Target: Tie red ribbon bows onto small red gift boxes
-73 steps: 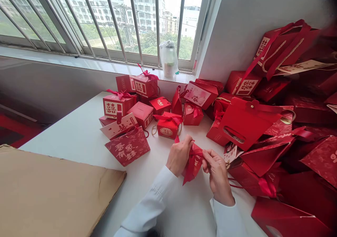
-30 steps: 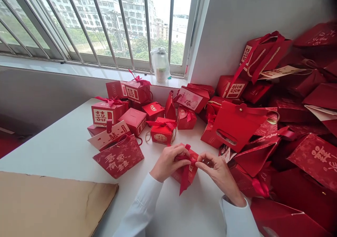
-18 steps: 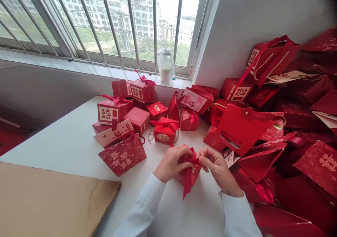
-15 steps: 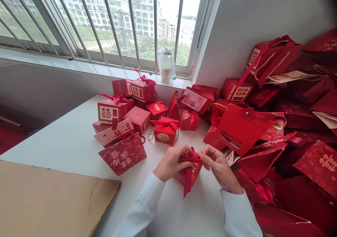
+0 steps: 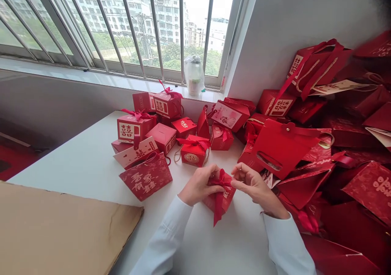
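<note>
A small red gift box (image 5: 227, 199) with pale lettering stands on the table between my hands, tied with a red ribbon (image 5: 218, 210). The ribbon forms a bow on top, and one tail hangs down the front. My left hand (image 5: 200, 186) is closed on the ribbon at the left of the bow, its thumb in front and its fingertips partly hidden. At the bow's right side is my right hand (image 5: 255, 188), with thumb and index finger apart. Its thumb tip is at the edge of the bow.
Behind my hands stand several red gift boxes (image 5: 194, 155). Large red boxes and bags (image 5: 351, 177) are heaped along the right side. A cardboard sheet (image 5: 67, 230) covers the table's near left. A plastic-wrapped cup (image 5: 194, 77) stands on the windowsill beside the barred window.
My right hand has loosened its pinch at the bow, its index finger lifting away from the thumb, and its wrist has shifted right. My left hand keeps its hold. The view has shifted slightly.
</note>
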Demonstrator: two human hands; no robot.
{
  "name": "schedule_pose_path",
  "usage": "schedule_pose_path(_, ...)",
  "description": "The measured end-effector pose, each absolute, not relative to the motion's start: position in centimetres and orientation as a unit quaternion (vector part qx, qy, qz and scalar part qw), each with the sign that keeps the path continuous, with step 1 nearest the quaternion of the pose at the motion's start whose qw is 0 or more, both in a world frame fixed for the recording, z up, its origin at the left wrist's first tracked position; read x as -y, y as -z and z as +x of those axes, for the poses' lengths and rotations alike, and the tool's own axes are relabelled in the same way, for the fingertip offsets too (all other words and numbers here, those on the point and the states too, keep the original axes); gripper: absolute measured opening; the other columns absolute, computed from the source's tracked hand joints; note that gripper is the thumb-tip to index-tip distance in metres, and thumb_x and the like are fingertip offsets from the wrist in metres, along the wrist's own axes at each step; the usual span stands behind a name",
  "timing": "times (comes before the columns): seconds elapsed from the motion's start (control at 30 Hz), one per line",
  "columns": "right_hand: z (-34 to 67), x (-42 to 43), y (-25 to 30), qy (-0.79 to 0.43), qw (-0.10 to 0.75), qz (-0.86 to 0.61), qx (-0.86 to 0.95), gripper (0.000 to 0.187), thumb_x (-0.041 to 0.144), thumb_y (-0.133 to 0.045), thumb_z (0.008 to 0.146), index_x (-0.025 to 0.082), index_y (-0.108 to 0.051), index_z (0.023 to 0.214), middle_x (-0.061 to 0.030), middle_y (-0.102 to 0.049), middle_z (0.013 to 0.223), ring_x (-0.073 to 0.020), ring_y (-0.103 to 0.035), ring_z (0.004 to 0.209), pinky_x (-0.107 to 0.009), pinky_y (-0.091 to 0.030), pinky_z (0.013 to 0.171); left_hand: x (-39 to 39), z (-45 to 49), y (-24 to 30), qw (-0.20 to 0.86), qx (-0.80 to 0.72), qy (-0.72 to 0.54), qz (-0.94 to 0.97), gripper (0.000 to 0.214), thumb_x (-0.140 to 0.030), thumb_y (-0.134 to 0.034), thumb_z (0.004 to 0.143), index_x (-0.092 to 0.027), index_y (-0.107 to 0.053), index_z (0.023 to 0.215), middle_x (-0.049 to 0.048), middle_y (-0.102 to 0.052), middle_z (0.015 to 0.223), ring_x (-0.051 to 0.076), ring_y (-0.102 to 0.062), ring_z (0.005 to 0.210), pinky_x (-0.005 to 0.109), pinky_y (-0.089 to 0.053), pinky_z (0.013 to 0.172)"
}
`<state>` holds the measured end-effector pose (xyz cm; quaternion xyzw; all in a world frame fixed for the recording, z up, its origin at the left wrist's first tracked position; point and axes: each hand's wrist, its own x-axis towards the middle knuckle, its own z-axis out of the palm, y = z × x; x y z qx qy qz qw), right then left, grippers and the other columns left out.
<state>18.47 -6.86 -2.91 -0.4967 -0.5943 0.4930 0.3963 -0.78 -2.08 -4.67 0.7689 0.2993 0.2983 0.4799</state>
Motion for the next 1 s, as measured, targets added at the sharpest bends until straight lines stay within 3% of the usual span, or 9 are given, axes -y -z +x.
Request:
schedule_pose_path(0.3,17.7,7.6,2.1,-0.316,0.316,-0.549,0.706,0.009,0.026,-0.053,0.083,0.022,-0.053,0.09,0.0009,-0.06,0.077,-0.0146,-0.055,0.069,-0.024,-0.04,0.058,2.1,-1.1,3.8,0.452,-0.296,-0.294,0.788,0.035,-0.03,-0.07,0.072,-0.018,-0.037,0.068,-0.0065,-0.041,0.067,0.008,-0.034,0.06,0.019,-0.028,0.053)
schedule_pose_path(0.43,17.8,7.7,2.7,-0.337,0.332,-0.555,0.684,0.019,0.034,-0.057,0.083,0.022,-0.054,0.098,0.0001,-0.062,0.075,-0.0158,-0.057,0.07,-0.024,-0.041,0.057,2.9,-0.5,3.5,0.422,-0.337,-0.304,0.785,0.032,-0.036,-0.059,0.083,-0.018,-0.038,0.067,-0.0061,-0.04,0.064,0.008,-0.033,0.058,0.021,-0.028,0.053)
schedule_pose_path(0.53,18.1,7.5,3.9,-0.36,0.377,-0.559,0.645,0.023,0.038,-0.053,0.087,0.021,-0.053,0.102,0.0006,-0.059,0.072,-0.0149,-0.055,0.067,-0.025,-0.042,0.059,3.7,0.2,3.6,0.369,-0.389,-0.307,0.786,0.024,-0.033,-0.059,0.083,-0.018,-0.042,0.073,-0.0058,-0.043,0.066,0.01,-0.037,0.059,0.022,-0.03,0.054)
schedule_pose_path(0.67,18.4,7.1,5.5,-0.387,0.415,-0.543,0.619,0.026,0.038,-0.055,0.085,0.021,-0.05,0.104,0.0023,-0.055,0.07,-0.0136,-0.053,0.063,-0.025,-0.042,0.058,4.0,0.7,3.9,0.334,-0.372,-0.285,0.818,0.008,-0.024,-0.057,0.084,-0.021,-0.053,0.09,-0.0013,-0.055,0.085,0.013,-0.051,0.072,0.023,-0.038,0.065)
schedule_pose_path(0.77,18.4,7.1,5.9,-0.391,0.422,-0.542,0.612,0.027,0.037,-0.056,0.084,0.021,-0.049,0.103,0.0038,-0.052,0.066,-0.0132,-0.051,0.061,-0.024,-0.04,0.055,3.7,0.4,4.0,0.341,-0.341,-0.258,0.837,0.009,-0.019,-0.053,0.086,-0.021,-0.059,0.092,0.0014,-0.059,0.091,0.015,-0.055,0.077,0.024,-0.041,0.069)
schedule_pose_path(1.0,17.6,7.4,4.0,-0.258,0.317,-0.596,0.691,0.018,0.029,-0.053,0.083,0.023,-0.047,0.099,0.0051,-0.05,0.063,-0.0142,-0.049,0.056,-0.025,-0.037,0.055,3.0,-0.2,4.0,0.371,-0.315,-0.254,0.836,0.005,-0.012,-0.058,0.082,-0.016,-0.059,0.085,0.0026,-0.063,0.089,0.015,-0.056,0.079,0.023,-0.043,0.07)
